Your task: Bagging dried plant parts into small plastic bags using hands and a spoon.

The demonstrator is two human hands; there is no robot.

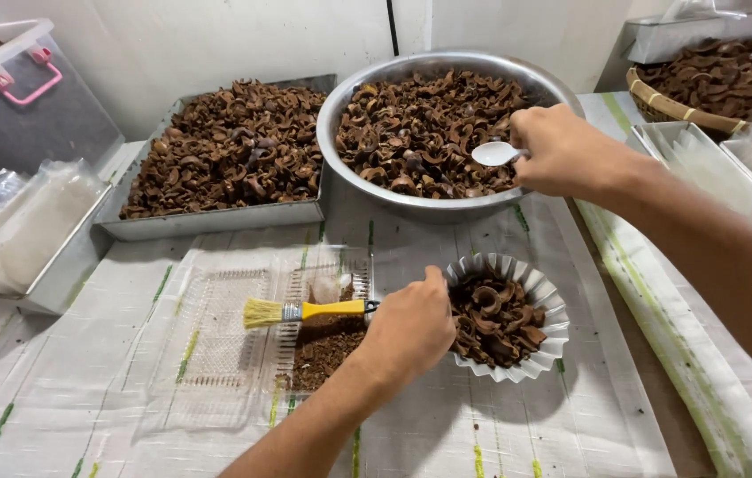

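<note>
A white spoon (pixel 495 153) is clamped in the grip of the right hand (pixel 562 150) and held over the edge of the round metal bowl (pixel 367 84) of brown shell pieces. A yellow-handled brush (pixel 305 312) is clamped in the grip of the left hand (pixel 407 332), above a clear plastic tray (pixel 216 354) on the counter (pixel 57 389). A white paper cup (pixel 544 296) of shell pieces is located just beside the left hand.

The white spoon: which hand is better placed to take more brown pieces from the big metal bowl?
Probably the right hand: it holds the white spoon over the metal bowl of brown pieces. The left hand is lower, at the fluted white cup, beside the yellow brush.
</note>
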